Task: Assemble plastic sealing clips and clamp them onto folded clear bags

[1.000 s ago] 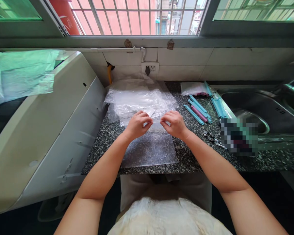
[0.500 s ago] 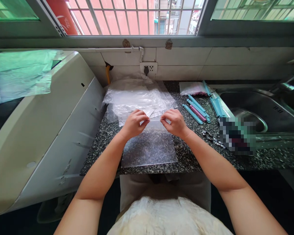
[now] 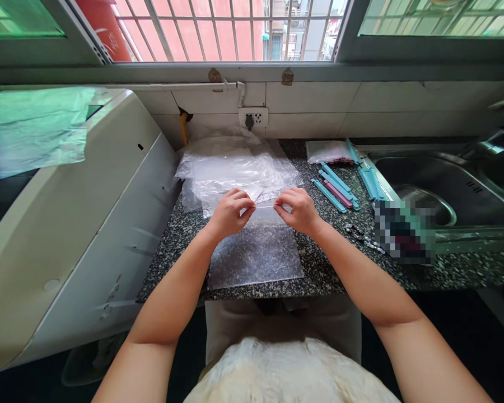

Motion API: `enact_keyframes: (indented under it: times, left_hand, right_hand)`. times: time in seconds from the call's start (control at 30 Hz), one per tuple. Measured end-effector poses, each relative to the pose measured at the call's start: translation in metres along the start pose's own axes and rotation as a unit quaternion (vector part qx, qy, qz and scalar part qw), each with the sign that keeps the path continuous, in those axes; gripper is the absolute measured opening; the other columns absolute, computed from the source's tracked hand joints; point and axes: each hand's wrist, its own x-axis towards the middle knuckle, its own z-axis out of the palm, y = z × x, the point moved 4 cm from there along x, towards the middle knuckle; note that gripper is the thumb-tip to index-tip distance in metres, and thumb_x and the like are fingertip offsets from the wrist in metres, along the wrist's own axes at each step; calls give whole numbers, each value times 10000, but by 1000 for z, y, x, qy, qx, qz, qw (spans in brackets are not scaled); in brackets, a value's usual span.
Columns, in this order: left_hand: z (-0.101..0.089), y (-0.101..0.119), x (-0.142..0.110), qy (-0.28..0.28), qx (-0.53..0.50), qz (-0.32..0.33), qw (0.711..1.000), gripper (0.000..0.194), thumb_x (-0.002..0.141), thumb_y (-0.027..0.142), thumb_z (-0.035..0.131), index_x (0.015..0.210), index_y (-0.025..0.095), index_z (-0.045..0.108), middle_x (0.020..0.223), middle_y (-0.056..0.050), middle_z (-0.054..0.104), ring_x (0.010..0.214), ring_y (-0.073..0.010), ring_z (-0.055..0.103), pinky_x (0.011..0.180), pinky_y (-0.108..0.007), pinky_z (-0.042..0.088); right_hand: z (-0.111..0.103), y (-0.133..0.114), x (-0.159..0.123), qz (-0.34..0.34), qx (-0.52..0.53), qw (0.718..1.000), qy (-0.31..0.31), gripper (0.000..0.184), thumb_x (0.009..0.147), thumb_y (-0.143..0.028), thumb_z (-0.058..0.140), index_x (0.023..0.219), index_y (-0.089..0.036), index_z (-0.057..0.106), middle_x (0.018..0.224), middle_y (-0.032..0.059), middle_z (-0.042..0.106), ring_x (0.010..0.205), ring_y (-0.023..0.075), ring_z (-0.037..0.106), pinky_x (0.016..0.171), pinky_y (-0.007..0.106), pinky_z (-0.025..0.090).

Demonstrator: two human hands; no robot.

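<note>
A clear plastic bag [image 3: 256,252] lies over the front of the speckled dark counter, its far edge lifted between my hands. My left hand [image 3: 232,212] pinches that edge on the left side, thumb against fingers. On the right side of the same edge, my right hand [image 3: 296,210] holds a matching pinch, a short gap away. Just beyond my hands spreads a loose pile of clear plastic bags [image 3: 231,165]. To the right of my right hand lie several blue plastic strips [image 3: 328,195] and a pink strip [image 3: 338,193].
A steel sink [image 3: 424,173] is set into the counter at right. Beside it lie more blue strips [image 3: 370,182], a filled clear bag [image 3: 327,151], a small chain-like item [image 3: 363,238] and a pixelated packet [image 3: 403,235]. A large pale machine [image 3: 96,212] borders the left side.
Almost nothing differs. Both hands keep their pinch on the bag's edge, and the whole view has shifted very slightly.
</note>
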Motion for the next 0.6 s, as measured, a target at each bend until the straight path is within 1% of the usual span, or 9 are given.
enact_keyframes:
  times: [0.23,0.4,0.6]
  left_hand:
    - [3,1,0,-9,-3,-8,1000,168,834,218,516,710,178,621,713,-43,627,720,-174,511,692,-324,455]
    - [5,2,-1,-13,-8,-5,1000,177,840,222,509,712,175,623,706,-44,620,721,-172,508,697,-321,451]
    - [5,3,0,-13,-8,2,1000,170,839,215,513,718,168,622,705,-47,622,718,-171,499,692,-314,450]
  right_hand:
    - [1,-2,-1,-7,-6,1000,-11,115,795,-307,585,731,-213,600,764,23,657,769,186,536,744,324,337]
    - [4,-5,-1,-12,-13,1000,-17,118,813,-244,539,719,-208,602,740,27,649,757,181,518,739,323,330]
    - [4,-6,-1,-18,-16,1000,-12,116,809,-230,531,715,-204,592,720,26,639,737,178,507,725,319,330]
